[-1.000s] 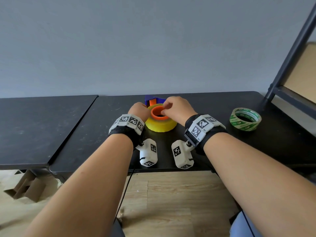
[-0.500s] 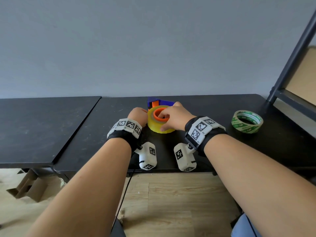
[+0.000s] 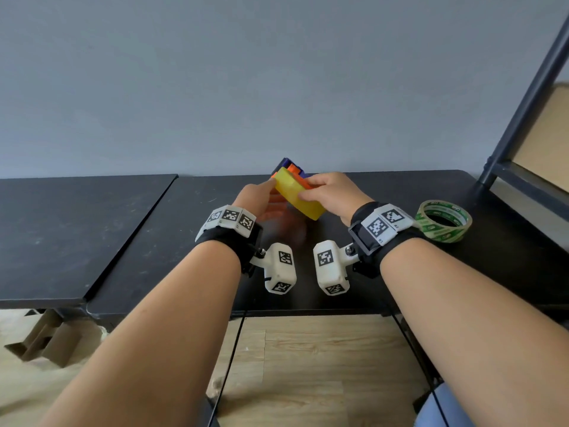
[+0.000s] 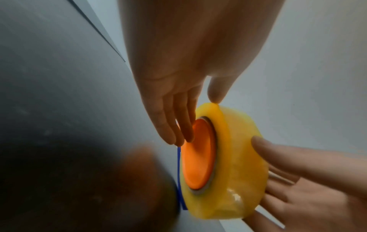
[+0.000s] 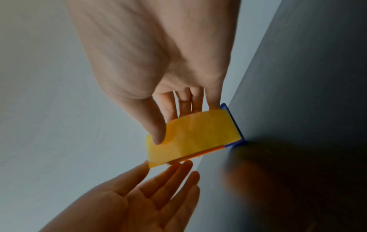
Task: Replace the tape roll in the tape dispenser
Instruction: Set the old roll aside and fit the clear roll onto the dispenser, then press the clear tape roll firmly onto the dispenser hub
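Near edge of desk (image 3: 129, 241): nothing in play. Further out, both hands raised on yellow tape roll (image 3: 300, 195), tilted, lifted clear of desk. Right hand (image 3: 334, 195) grasping roll: thumb (image 5: 157, 130) on outer band, fingers over far rim. Left hand (image 3: 261, 197) released, fingers (image 4: 178, 125) straight, pressing flat on orange hub (image 4: 200, 153) in roll's core; thumb tip on rim. Roll between the palms, axis running roughly left hand to right hand. Key relation: hub sits on left-hand side, so likely pushed through toward right hand. Beyond fingertips: blue dispenser (image 3: 289, 166), touching or just behind roll, cannot tell. Green roll (image 3: 443, 221) well off to right of right hand, untouched.
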Demonstrator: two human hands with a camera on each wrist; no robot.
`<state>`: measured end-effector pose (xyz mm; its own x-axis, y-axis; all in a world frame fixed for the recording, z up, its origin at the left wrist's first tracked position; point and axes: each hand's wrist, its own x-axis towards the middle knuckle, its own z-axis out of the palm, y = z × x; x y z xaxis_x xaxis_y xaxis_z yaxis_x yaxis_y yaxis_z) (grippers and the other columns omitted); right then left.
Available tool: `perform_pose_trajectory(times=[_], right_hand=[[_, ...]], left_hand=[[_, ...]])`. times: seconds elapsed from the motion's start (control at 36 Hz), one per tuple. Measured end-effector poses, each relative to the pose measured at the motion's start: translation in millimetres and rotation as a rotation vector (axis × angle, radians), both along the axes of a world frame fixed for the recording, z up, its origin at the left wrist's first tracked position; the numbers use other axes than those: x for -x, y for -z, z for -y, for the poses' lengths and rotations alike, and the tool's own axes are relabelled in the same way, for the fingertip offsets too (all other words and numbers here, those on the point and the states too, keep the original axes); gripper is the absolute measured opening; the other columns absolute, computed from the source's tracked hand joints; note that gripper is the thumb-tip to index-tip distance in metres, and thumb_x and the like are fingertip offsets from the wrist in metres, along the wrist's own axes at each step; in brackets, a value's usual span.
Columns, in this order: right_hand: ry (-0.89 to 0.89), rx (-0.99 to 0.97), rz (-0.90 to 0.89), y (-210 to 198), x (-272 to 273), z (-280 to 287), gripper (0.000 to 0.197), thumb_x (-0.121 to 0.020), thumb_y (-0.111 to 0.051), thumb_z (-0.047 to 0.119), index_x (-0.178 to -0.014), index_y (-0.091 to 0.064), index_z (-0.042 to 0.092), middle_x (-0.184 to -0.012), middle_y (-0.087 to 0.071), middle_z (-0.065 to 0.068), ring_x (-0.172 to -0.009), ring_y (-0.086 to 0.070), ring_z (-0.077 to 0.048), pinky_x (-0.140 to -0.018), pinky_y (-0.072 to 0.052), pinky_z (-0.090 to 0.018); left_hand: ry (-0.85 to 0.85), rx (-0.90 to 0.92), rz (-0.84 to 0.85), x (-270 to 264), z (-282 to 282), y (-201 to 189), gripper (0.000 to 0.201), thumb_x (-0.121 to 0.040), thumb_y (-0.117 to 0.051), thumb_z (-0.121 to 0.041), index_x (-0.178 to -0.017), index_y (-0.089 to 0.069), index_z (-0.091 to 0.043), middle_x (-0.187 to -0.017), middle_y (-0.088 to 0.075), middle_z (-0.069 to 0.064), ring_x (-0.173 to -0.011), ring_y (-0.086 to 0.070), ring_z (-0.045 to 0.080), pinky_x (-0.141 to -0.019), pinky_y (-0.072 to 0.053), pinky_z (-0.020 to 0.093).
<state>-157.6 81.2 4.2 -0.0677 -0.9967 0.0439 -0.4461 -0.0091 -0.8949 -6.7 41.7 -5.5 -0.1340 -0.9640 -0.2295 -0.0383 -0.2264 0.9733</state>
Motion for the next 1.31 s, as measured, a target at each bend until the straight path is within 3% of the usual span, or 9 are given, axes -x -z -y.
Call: perform_pose_trajectory(times=[0.08,0.28,0.42,0.5,0.61,0.89,1.03,1.17,1.31], right_hand=[[0.019,0.008,0.057,0.0,5.5,1.3,0.036,-0.086,-0.07,0.013,-0.122,-0.067,0.012,-0.109,-0.069,-0.003,-0.095,-0.064,-0.016,-0.073,-0.05,-0.02],[0.085,-0.013,0.133,3.4,7.4,8.3,0.05,-0.074,-0.071,0.018,-0.124,-0.064,0.016,-0.118,-0.068,-0.008,-0.11,-0.064,-0.027,-0.097,-0.053,-0.044],[0.115,-0.023,0.23,-2.1,9.2,15.5,0.033,-0.087,-0.062,0.024,-0.115,-0.066,0.007,-0.11,-0.069,-0.012,-0.104,-0.065,-0.027,-0.093,-0.051,-0.042],[0.161,-0.024,0.293,-4.6,10.5,23.2,0.046,-0.089,-0.059,0.041,-0.116,-0.067,0.004,-0.109,-0.071,-0.011,-0.1,-0.066,-0.025,-0.086,-0.051,-0.036],[0.175,-0.035,0.301,-1.7,13.1,36.6,0.057,-0.079,-0.056,0.053,-0.114,-0.069,0.01,-0.11,-0.073,-0.013,-0.104,-0.069,-0.028,-0.099,-0.052,-0.046],[0.214,-0.049,0.335,12.1,26.4,66.7,0.075,-0.053,-0.059,0.052,-0.112,-0.062,0.005,-0.113,-0.068,-0.024,-0.106,-0.066,-0.038,-0.1,-0.049,-0.057],[0.204,-0.059,0.348,5.0,24.7,66.9,0.038,-0.071,-0.056,0.039,-0.095,-0.061,0.01,-0.093,-0.065,-0.016,-0.099,-0.067,-0.04,-0.098,-0.051,-0.051],[0.157,-0.044,0.44,6.9,29.3,74.3,0.017,-0.09,-0.05,0.022,-0.094,-0.057,0.007,-0.077,-0.064,-0.011,-0.059,-0.066,-0.018,-0.05,-0.053,-0.022],[0.148,-0.042,0.493,10.5,26.9,80.1,0.022,-0.082,-0.051,0.027,-0.095,-0.055,0.01,-0.092,-0.059,-0.016,-0.084,-0.061,-0.028,-0.071,-0.053,-0.035]], left_hand=[[-0.003,0.036,-0.077,4.9,6.9,-1.9,0.041,-0.1,-0.048,-0.027,-0.121,-0.059,0.007,-0.11,-0.064,0.02,-0.097,-0.063,0.03,-0.087,-0.053,0.038],[-0.024,0.113,-0.229,14.8,12.4,-4.1,0.03,-0.098,-0.052,-0.011,-0.118,-0.057,0.011,-0.096,-0.067,0.022,-0.076,-0.067,0.025,-0.071,-0.059,0.03],[-0.058,0.167,-0.216,22.7,20.6,-4.5,0.033,-0.095,-0.059,-0.011,-0.12,-0.057,0.01,-0.096,-0.068,0.021,-0.081,-0.068,0.025,-0.081,-0.059,0.033],[-0.053,0.196,-0.206,27.4,26.1,-4.3,0.035,-0.093,-0.062,-0.01,-0.121,-0.058,0.009,-0.105,-0.068,0.024,-0.089,-0.067,0.028,-0.087,-0.058,0.036],[-0.036,0.232,-0.183,30.7,31.7,-0.8,0.03,-0.091,-0.064,-0.011,-0.117,-0.061,0.003,-0.108,-0.069,0.022,-0.096,-0.069,0.029,-0.091,-0.056,0.036],[0.056,0.235,-0.187,42.5,49.5,10.6,0.04,-0.089,-0.067,-0.014,-0.125,-0.058,0.001,-0.113,-0.07,0.019,-0.103,-0.07,0.026,-0.093,-0.055,0.034],[0.093,0.205,-0.234,46.6,61.7,13.9,0.04,-0.09,-0.065,-0.012,-0.127,-0.056,0.001,-0.117,-0.068,0.021,-0.102,-0.069,0.026,-0.092,-0.056,0.032],[0.125,0.168,-0.282,46.1,74.0,20.3,0.043,-0.087,-0.07,-0.017,-0.125,-0.059,-0.002,-0.111,-0.072,0.014,-0.095,-0.071,0.019,-0.087,-0.056,0.029],[0.178,0.147,-0.313,47.3,81.9,23.6,0.014,-0.088,-0.067,-0.016,-0.1,-0.065,-0.008,-0.085,-0.073,0.004,-0.074,-0.071,0.012,-0.08,-0.058,0.025]])
